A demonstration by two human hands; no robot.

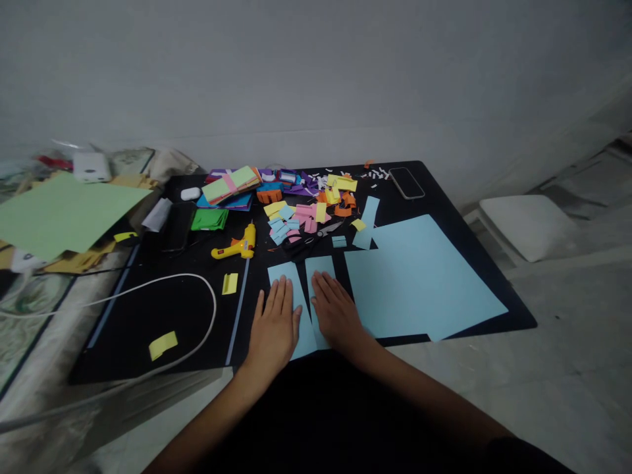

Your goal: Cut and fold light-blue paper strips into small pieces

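Observation:
My left hand lies flat, fingers stretched forward, on a light blue paper strip near the table's front edge. Beside it, a second blue strip is under my right hand, which also rests flat. A narrow dark gap parts the two strips, which come close together at their near ends. Just right of my right hand spreads a large blue paper sheet. Beyond the strips lie black-handled scissors and a small folded blue piece.
A yellow glue gun lies to the left, near a white cable looping over the black table. Colourful paper scraps are heaped at the back. A phone lies back right; a green sheet is far left.

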